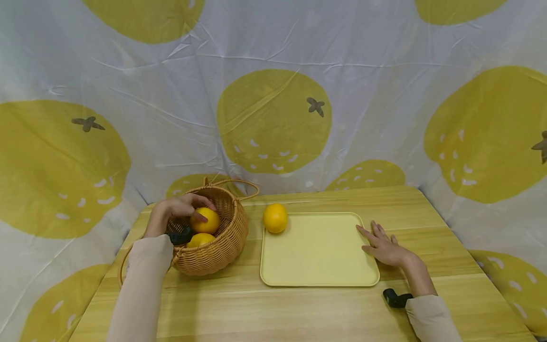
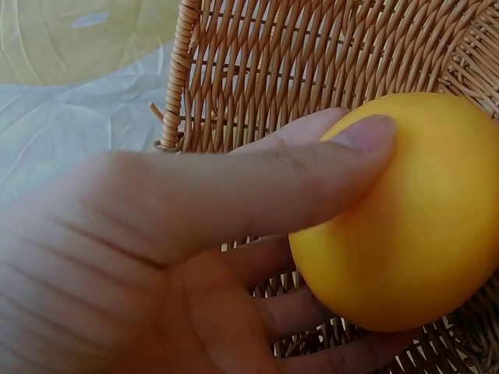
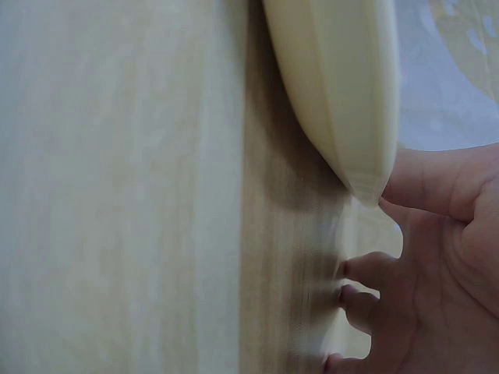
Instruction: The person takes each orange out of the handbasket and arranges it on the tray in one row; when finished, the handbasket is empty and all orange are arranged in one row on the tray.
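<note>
Orange held by the left hand at the mouth of the wicker basket

Position: the held fruit sat within the basket's opening, just above and behind a second orange, which lay near the front rim. A third orange was at the far left corner of the pale yellow tray; could not tell whether it leaned on the rim. Basket and tray stood side by side on the desk, apart from each other.

Technique (judgement): the smooth, round fruit seemed likely to roll under a one-sided push, so the hold called for pressure from opposite sides, thumb against fingers, past the widest part. Clearance looked tight on two counts: knuckles near the wicker wall, and the second fruit close below. A slow, straight lift, clear of both, was judged the safer way out of the basket.

Left fingers: parted only by the fruit's width. The thumb pressed the near face, and the other fingers curled round the far side and beneath; the exact contact behind was hidden.

Right hand: fingers spread and fairly straight, thumb and forefinger at the tray's right edge, remaining fingertips down on the desk. Nothing was gripped there; a light touch looked enough to steady the tray.
</note>
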`<move>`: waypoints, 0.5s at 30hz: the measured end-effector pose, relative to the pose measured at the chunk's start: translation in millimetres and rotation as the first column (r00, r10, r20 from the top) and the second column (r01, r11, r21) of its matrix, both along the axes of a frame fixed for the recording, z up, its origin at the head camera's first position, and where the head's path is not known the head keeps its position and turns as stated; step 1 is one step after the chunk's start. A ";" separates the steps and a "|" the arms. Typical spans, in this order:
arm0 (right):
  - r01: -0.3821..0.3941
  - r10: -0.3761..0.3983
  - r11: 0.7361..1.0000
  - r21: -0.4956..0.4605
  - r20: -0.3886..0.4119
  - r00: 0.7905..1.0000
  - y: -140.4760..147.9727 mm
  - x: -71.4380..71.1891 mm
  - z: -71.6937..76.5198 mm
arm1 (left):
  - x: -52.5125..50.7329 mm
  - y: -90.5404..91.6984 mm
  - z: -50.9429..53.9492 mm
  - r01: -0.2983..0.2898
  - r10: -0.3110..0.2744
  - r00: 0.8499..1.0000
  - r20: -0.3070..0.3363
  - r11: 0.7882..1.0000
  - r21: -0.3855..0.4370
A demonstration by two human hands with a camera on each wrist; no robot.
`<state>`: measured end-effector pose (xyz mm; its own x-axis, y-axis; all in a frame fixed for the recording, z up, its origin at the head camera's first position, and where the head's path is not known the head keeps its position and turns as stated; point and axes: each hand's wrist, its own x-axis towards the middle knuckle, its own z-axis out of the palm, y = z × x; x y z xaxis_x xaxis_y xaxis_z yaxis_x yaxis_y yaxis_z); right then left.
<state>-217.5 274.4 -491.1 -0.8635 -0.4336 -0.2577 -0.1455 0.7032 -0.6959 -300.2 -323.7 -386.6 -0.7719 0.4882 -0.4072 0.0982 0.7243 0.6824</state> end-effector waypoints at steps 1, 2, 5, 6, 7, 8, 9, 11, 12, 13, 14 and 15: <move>0.000 0.000 1.000 0.001 0.000 1.000 0.1 -0.1 -0.2 | 0.6 0.3 0.1 0.001 -0.001 1.000 0.002 1.000 -0.005; 0.000 0.000 1.000 0.001 0.000 1.000 0.4 -0.3 -0.6 | 1.1 0.5 0.3 -0.001 0.001 1.000 0.007 1.000 -0.007; 0.001 -0.001 1.000 0.002 0.000 1.000 0.3 -0.6 -1.0 | 2.1 1.2 0.7 -0.002 0.002 1.000 0.027 1.000 0.000; 0.001 -0.001 1.000 0.002 -0.001 1.000 0.5 -0.7 -1.1 | 2.2 0.9 1.0 -0.003 0.003 1.000 0.021 1.000 0.000; 0.000 0.000 1.000 0.000 -0.001 1.000 0.8 -0.7 -1.2 | 2.5 0.9 1.3 -0.005 0.005 1.000 0.008 1.000 -0.002; 0.000 0.000 1.000 -0.001 0.000 1.000 0.9 -0.8 -1.4 | 2.7 0.6 1.7 -0.008 0.008 1.000 -0.009 1.000 0.000; 0.000 0.000 1.000 -0.002 0.001 1.000 0.7 -0.7 -1.4 | 2.8 0.6 2.2 -0.010 0.010 1.000 -0.027 1.000 -0.002; -0.001 0.001 1.000 -0.002 0.002 1.000 0.9 -0.8 -1.6 | 3.1 0.4 4.0 -0.006 0.006 0.997 -0.077 1.000 -0.007; -0.002 0.002 1.000 -0.001 0.004 1.000 1.0 -0.9 -1.8 | 3.2 0.7 5.7 -0.004 0.004 0.995 -0.096 1.000 -0.003; -0.004 0.004 1.000 -0.001 0.004 1.000 0.9 -1.0 -1.8 | 3.7 1.7 8.0 -0.007 0.007 0.994 -0.108 1.000 0.002; -0.004 0.004 1.000 0.002 0.004 1.000 0.7 -1.0 -1.6 | 3.6 2.4 10.8 0.003 -0.001 0.992 -0.126 1.000 0.015; -0.005 0.005 1.000 0.002 0.004 1.000 0.7 -1.0 -1.5 | 4.0 4.1 14.6 0.005 -0.002 0.991 -0.136 1.000 0.023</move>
